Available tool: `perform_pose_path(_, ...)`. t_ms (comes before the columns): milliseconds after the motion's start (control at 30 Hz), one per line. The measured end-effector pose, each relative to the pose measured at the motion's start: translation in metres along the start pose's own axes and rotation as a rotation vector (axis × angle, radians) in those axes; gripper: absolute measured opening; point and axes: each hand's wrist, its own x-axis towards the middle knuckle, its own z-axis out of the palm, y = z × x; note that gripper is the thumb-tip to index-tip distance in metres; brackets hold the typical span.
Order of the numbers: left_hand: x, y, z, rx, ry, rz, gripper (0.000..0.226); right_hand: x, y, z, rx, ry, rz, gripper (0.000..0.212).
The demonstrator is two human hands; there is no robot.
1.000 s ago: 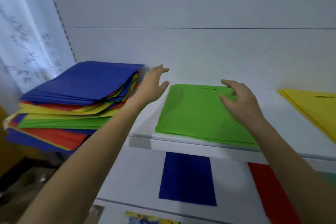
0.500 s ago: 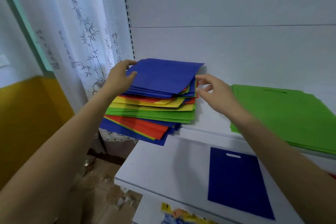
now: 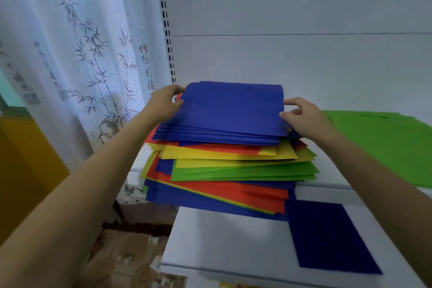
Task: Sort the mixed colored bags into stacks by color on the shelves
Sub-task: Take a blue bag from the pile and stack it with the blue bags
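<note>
While looking down from the head view, holds both arms stretched forward; grips with the left hand (image 3: 163,105) the far left corner of the top blue bag (image 3: 231,110), fingers curled over that corner; sets the right hand (image 3: 306,117) at the same bag's right edge, thumb touching the edge, fingers bent just above it; cannot tell whether pinching there or only touching.

Between the two hands, that top blue bag crowning the mixed stack (image 3: 233,170); below both hands, several more blue layers, then red, yellow, green, red and blue again, edges fanned and uneven; beneath the stack, the upper shelf (image 3: 327,186), the stack's near edge overhanging it toward the wrists.

To the right of the right hand, on the same shelf and apart from the mixed stack, a flat green stack (image 3: 385,145), handle slot on its far side; below the right forearm, on the lower shelf (image 3: 222,241), a single blue bag (image 3: 327,236) lying flat.

Left of the left hand, a white curtain (image 3: 70,58) printed with bamboo; beyond the left fingertips, a slotted upright (image 3: 166,30) beside the pale back panel.
</note>
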Motion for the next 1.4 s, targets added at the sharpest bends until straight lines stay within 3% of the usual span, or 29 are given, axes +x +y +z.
perform_pose_path(300,0.030,-0.001,0.020,0.040,-0.252,-0.039,0.060,0.024,-0.013,0.015,-0.057,-0.059,0.191,0.060)
perform_pose_path(500,0.031,-0.005,0.028,0.042,-0.203,-0.035,0.064,0.033,-0.012,0.019,-0.009,-0.031,0.181,0.067)
perform_pose_path(667,0.029,0.000,0.028,0.028,-0.184,-0.001,0.066,0.037,-0.011,0.021,0.130,0.025,0.214,0.060)
perform_pose_path(967,0.039,0.010,0.030,-0.379,-0.044,-0.203,0.062,0.032,0.003,0.006,0.276,0.001,0.287,0.057)
perform_pose_path(1167,0.049,0.015,0.038,-0.583,-0.105,-0.274,0.060,0.001,0.022,-0.017,0.356,-0.096,0.272,0.068)
perform_pose_path(1300,0.042,0.029,0.041,-0.488,-0.134,-0.226,0.062,-0.030,0.030,-0.034,0.403,-0.129,0.257,0.068)
perform_pose_path(1400,0.021,0.038,0.036,-0.209,-0.130,-0.157,0.060,-0.058,0.036,-0.044,0.489,-0.163,0.252,0.068)
